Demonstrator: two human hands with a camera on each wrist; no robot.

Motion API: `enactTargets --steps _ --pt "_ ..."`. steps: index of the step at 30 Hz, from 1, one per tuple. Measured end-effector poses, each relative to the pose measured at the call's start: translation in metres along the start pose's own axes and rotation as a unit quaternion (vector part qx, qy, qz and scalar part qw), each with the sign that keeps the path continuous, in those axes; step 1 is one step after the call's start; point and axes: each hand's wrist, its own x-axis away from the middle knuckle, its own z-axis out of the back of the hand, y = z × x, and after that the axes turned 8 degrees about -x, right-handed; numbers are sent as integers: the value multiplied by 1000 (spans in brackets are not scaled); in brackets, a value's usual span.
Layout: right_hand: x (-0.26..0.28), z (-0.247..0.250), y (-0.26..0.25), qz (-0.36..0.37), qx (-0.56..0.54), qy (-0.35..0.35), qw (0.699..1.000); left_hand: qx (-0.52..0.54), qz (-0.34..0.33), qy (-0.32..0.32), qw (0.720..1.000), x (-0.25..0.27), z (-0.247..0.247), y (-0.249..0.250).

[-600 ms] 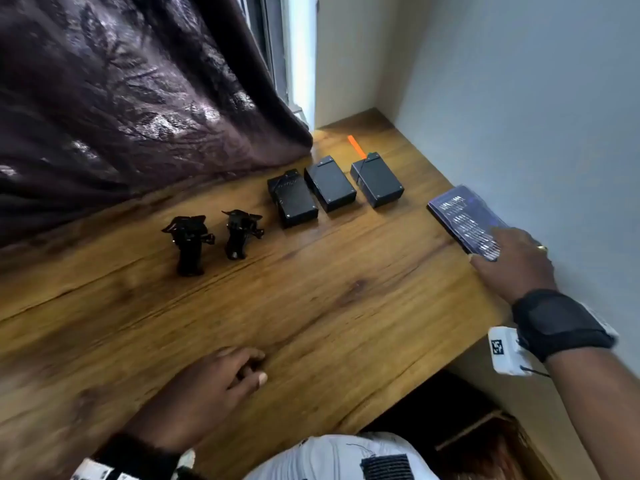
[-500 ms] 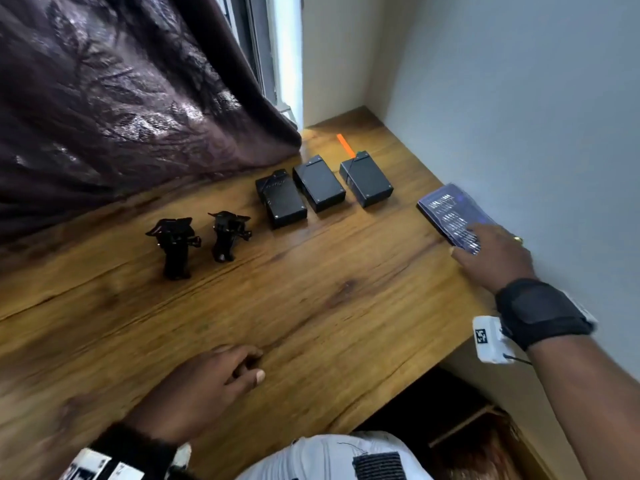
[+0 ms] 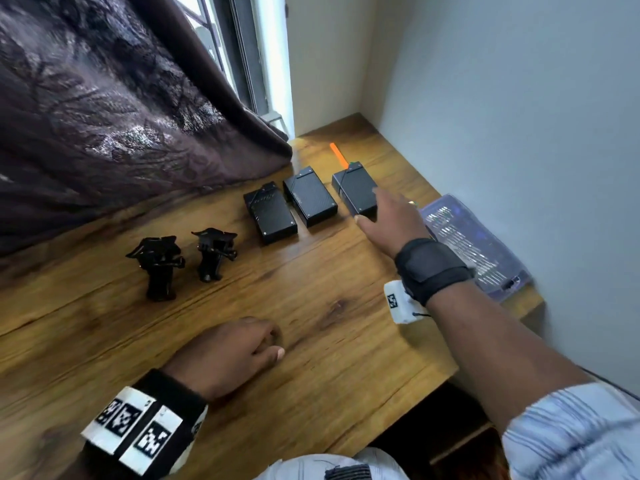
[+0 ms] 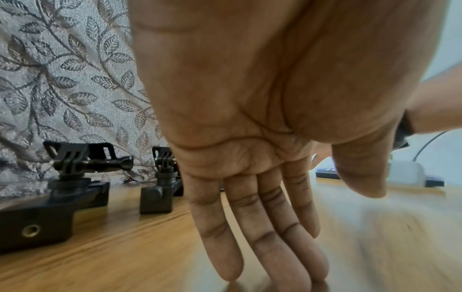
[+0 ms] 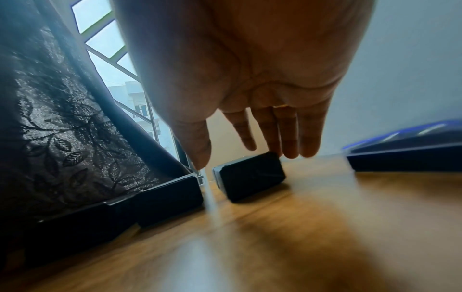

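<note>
While the right hand (image 3: 391,220) hangs over the end of the row, three black boxes lie side by side on the wooden table (image 3: 311,306): a left box (image 3: 270,213), a middle box (image 3: 310,197) and a right box (image 3: 353,190), the one under the hand. Two more black pieces stand upright to the left of the boxes, a left clamp mount (image 3: 157,265) and a right clamp mount (image 3: 213,252). One clear blue bit case (image 3: 478,244) lies along the wall (image 3: 519,98). One orange strip (image 3: 338,154) pokes out behind the right box.

The right hand's fingers (image 5: 287,134) are straight and slightly spread, pointing down at the far end of the right box. The blurred wrist view does not settle whether they touch it. The thumb hangs over the slim gap between the middle box and the right box. The left hand (image 3: 228,355) rests near the front edge, its fingers (image 4: 250,227) straight and pressed together, tips on the wood, holding nothing.

Gaps between the boxes are narrow. A wide stretch of bare wood lies between the left hand and the row. The bit case's near end reaches the table's front right corner. A dark leaf-patterned curtain (image 3: 104,116) drapes onto the back edge, just behind the left box. Daylight comes through the window (image 3: 239,46) in the corner.
</note>
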Motion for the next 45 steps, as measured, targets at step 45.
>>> enactTargets --steps 45 --pt "136 82 -62 85 -510 -110 849 575 -148 122 795 28 65 59"
